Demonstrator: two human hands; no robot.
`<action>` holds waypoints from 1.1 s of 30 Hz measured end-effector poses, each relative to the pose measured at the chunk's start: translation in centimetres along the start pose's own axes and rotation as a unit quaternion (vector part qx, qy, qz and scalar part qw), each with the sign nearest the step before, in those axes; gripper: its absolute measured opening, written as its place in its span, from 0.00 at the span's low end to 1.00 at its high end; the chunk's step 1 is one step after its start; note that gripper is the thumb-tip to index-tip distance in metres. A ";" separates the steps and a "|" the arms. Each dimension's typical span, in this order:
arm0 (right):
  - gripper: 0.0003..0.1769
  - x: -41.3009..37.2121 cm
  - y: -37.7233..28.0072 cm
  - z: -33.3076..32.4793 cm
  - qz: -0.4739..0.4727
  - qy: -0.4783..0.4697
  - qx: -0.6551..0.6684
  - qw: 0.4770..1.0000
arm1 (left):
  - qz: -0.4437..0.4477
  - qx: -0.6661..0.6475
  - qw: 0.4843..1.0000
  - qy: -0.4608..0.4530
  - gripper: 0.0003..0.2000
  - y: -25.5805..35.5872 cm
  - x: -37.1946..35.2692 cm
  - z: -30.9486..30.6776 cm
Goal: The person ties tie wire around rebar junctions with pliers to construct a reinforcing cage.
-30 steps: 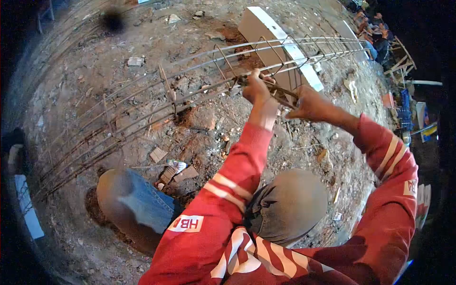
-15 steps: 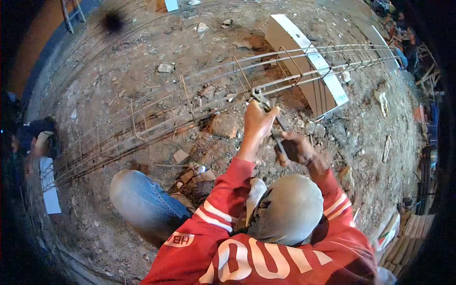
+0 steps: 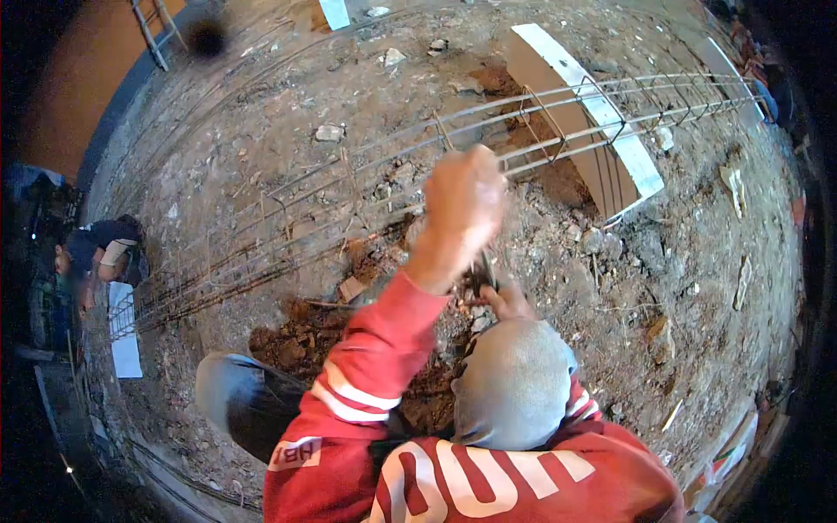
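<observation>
My left hand is closed at the long rebar cage, its fingers wrapped over the near bars and blurred by motion. What it grips is hidden. Lower down, my right hand is closed around the handle of a dark metal tool, just beyond my knee. The tool's upper part runs up behind my left wrist. The cage's long bars and bent stirrups cross the view from lower left to upper right.
A white-topped block stands under the cage at right, and another white block lies at far left. Beside that one a person crouches. Stones dot the dirt. A ladder leans at upper left.
My right hand has moved down and left toward my knee with the tool. My left hand has turned and closed at the bars, and the view has shifted a little.
</observation>
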State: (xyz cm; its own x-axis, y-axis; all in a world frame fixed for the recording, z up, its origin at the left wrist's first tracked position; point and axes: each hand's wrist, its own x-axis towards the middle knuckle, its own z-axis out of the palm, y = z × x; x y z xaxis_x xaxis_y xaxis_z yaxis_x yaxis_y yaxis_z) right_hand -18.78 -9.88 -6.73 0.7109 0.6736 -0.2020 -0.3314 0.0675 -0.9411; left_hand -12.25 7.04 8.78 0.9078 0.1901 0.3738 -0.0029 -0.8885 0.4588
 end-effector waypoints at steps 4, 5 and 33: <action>0.21 -3.8 2.4 -0.8 0.102 0.014 0.103 0.989 | -0.013 0.002 0.993 0.114 0.07 -8.7 2.6 -3.3; 0.20 -4.2 3.8 -1.3 0.086 0.016 0.150 0.985 | -0.024 -0.012 0.991 0.132 0.06 -12.0 2.7 -3.7; 0.22 13.8 -17.9 -3.2 -0.260 0.155 -0.515 0.802 | -0.237 -0.626 0.743 -0.027 0.17 -12.9 -0.3 -14.1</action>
State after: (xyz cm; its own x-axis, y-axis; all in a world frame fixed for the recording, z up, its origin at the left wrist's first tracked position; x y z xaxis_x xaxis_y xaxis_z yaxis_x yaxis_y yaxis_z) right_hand -1.06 -4.14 6.51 0.7591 0.5259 0.3836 0.6354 -0.4709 -0.6120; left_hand -18.37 24.30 14.12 0.9468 0.3103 -0.0853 -0.0353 0.3636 0.9309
